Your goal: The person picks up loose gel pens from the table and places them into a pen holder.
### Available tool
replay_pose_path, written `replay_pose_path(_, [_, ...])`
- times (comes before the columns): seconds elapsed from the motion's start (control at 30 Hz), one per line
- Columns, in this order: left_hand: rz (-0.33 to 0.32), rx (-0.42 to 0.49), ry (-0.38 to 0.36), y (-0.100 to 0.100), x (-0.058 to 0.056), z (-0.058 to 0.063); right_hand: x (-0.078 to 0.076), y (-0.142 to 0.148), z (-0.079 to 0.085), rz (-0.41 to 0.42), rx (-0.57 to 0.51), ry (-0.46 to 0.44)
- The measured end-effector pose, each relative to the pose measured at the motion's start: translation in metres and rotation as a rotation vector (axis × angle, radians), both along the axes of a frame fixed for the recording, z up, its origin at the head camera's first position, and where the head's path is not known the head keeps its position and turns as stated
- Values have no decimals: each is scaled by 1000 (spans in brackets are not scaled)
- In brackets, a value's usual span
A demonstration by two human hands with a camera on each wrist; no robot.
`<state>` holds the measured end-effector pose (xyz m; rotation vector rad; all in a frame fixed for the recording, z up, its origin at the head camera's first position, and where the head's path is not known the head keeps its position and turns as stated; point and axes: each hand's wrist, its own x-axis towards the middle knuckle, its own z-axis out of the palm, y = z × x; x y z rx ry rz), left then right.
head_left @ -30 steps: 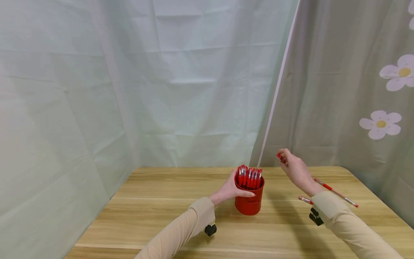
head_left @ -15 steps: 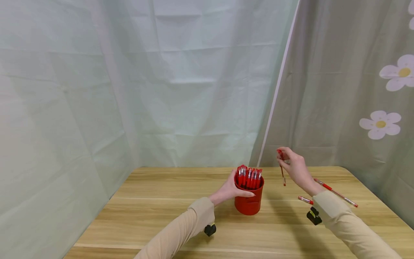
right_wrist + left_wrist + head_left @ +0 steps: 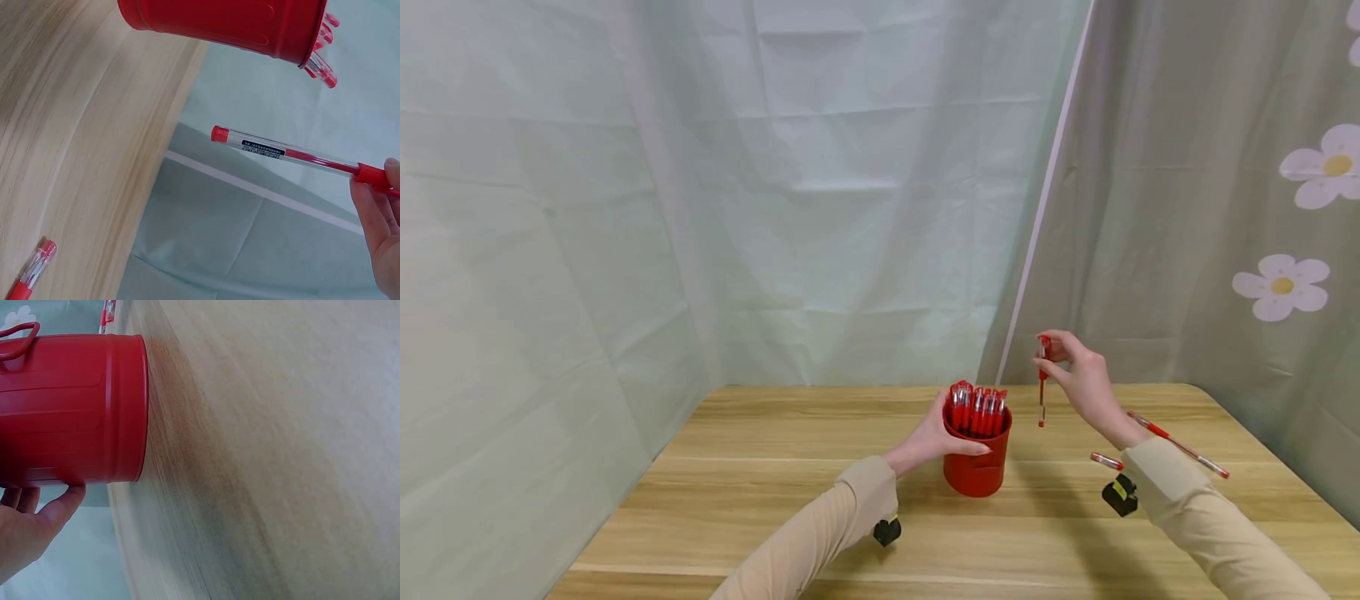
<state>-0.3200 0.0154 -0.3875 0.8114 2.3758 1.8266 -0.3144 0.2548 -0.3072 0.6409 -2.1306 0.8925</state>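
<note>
A red metal pen holder [image 3: 976, 475] stands on the table, packed with several red-capped gel pens [image 3: 979, 410], caps up. My left hand [image 3: 931, 437] grips its left side, thumb across the front; the left wrist view shows fingertips against its wall and a small red handle [image 3: 20, 345]. To the right, above the table, my right hand [image 3: 1086, 385] pinches another gel pen [image 3: 300, 156] near its red cap end. This pen hangs nearly upright, its clear barrel pointing down, apart from the holder.
Two more red pens lie on the wooden table [image 3: 775, 500] at right: a long one [image 3: 1180, 446] beyond my right forearm and one [image 3: 1107, 461] partly hidden by the sleeve. Pale curtains [image 3: 850, 208] hang behind the table.
The pen in my right hand has swung from pointing away, mostly hidden, to nearly upright. That hand has risen slightly and shifted left. My left hand and the pen holder have stayed put.
</note>
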Motion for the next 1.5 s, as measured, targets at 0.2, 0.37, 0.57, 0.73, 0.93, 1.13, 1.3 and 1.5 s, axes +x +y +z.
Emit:
replay_pose_path(0.2, [13, -21, -23, -1, 0, 2, 1, -1, 4, 4, -46, -24])
replay_pose_path(0.37, [10, -27, -20, -2, 1, 1, 3, -4, 9, 27, -107, -62])
replay_pose_path(0.57, [10, -28, -26, -2, 0, 0, 8, -10, 16, 95, -188, -94])
replay_pose_path(0.73, [10, -24, -38, -2, 0, 1, 10, -15, 20, 137, -223, -90])
replay_pose_path(0.93, [6, -28, -44, -2, 1, 2, 12, -20, 26, 167, -273, -84])
replay_pose_path(1.13, [6, -31, -49, -2, 1, 2, 13, -28, 29, 179, -268, -75])
replay_pose_path(1.3, [3, -27, -53, -3, 2, 2, 16, -40, 29, 189, -247, -97])
replay_pose_path(1.5, [-1, -30, -22, -2, 1, 1, 14, -49, 21, 216, -225, -99])
